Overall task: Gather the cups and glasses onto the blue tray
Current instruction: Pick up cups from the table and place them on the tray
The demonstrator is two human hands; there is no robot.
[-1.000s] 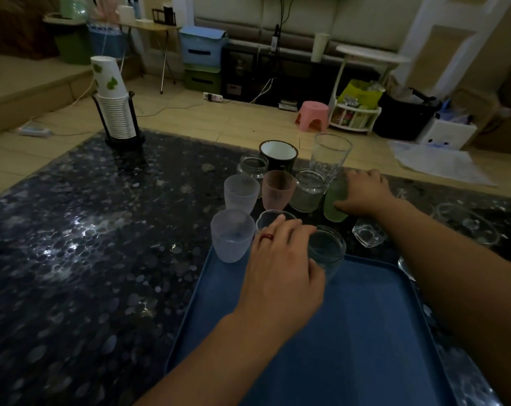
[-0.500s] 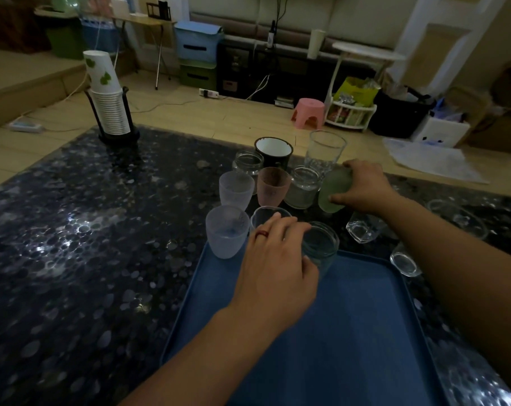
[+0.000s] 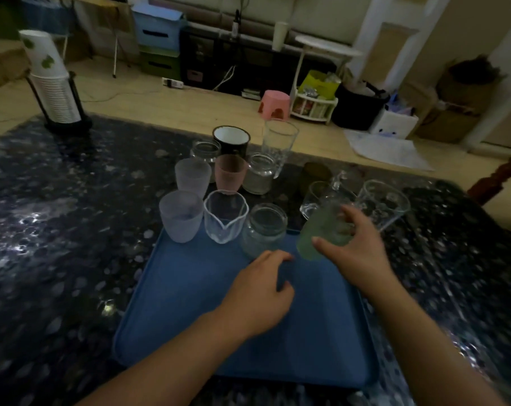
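Two hands over blue tray (image 3: 189, 317). Right hand (image 3: 353, 247) clamped on green cup (image 3: 321, 232), tilted, mouth toward far right, above tray's far right corner; blurred. Left hand (image 3: 260, 288) empty, fingers loosely curled, beside jar (image 3: 263, 230); contact w/ tray unclear.

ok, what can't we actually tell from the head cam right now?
- Green cup: motion-blurred, partly covered by the right hand; whether it touches the blue tray is unclear.
- Left hand: its palm side is hidden.
- Clear glasses behind the right hand: smeared, outlines uncertain.
- Tray's near edge: dim.
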